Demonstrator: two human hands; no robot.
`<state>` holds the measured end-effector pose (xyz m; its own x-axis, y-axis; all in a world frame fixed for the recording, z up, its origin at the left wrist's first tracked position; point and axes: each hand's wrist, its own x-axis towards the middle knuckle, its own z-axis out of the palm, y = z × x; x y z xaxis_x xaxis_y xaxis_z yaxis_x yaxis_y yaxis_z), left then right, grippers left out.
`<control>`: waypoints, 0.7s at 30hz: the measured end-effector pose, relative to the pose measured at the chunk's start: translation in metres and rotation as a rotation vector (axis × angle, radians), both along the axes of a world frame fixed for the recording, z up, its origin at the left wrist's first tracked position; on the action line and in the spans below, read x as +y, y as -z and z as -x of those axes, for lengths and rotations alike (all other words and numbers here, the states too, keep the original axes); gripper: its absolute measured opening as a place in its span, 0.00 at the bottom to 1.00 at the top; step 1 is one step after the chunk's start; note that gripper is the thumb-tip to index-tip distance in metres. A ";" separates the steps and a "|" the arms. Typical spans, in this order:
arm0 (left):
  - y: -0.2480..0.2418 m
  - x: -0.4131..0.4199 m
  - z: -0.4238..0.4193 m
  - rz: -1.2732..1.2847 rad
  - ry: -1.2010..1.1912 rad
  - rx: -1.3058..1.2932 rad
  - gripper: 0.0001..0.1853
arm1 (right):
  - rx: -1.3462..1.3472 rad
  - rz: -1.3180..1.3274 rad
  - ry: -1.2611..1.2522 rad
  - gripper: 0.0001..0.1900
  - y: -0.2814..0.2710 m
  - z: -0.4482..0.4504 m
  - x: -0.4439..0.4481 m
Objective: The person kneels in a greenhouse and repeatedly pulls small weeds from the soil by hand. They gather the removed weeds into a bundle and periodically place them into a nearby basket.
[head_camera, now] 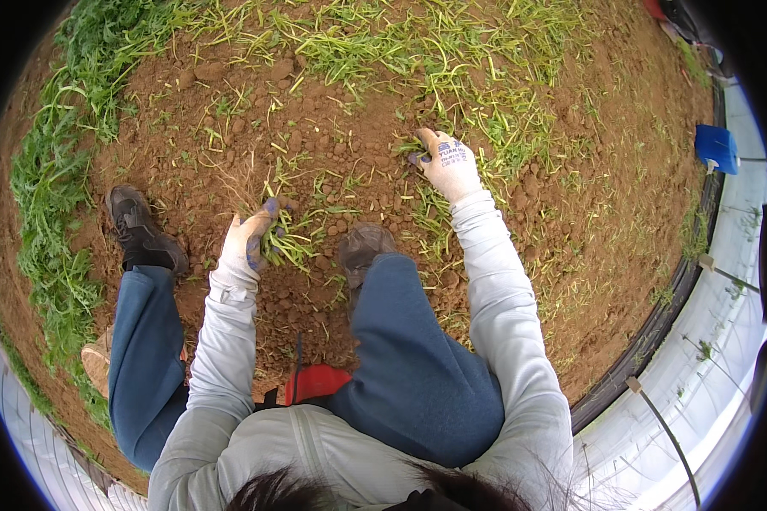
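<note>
My left hand (248, 237), in a pale work glove with purple-coated fingers, grips a small bunch of green stems (286, 246) low over the soil between my shoes. Thin brownish roots (246, 182) stick out beyond the fingers on the far side. Farther forward and to the right, my right hand (449, 165) wears a matching glove that bears printing. Its thumb and fingers are curled around some green leafy bits (414, 148) close to the ground. Part of what it holds is hidden by the fingers.
Cut stems and leaves (422, 51) lie scattered ahead on brown soil (319, 128). A row of leafy green plants (57, 191) runs along the left. White plastic sheeting (684, 383) and a blue object (717, 149) are at the right. Something red (316, 382) shows beneath me.
</note>
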<state>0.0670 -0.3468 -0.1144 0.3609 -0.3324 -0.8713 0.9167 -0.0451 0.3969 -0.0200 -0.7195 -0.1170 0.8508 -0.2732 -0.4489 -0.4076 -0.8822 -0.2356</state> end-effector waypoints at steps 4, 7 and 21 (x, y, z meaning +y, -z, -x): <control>-0.027 -0.022 0.000 0.229 -0.046 -0.054 0.25 | -0.166 -0.127 0.195 0.22 0.013 0.015 -0.017; -0.026 -0.036 0.001 0.220 -0.023 -0.032 0.21 | -0.277 -0.542 0.668 0.18 -0.010 0.009 -0.016; -0.035 -0.089 0.021 0.507 0.174 -0.023 0.38 | -0.420 -0.291 -0.712 0.19 -0.103 -0.008 0.105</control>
<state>0.0464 -0.4356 -0.0796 0.2799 -0.7663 -0.5784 0.9038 0.0072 0.4279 -0.0118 -0.6143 -0.0140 0.8861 0.4626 -0.0290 0.3884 -0.7752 -0.4982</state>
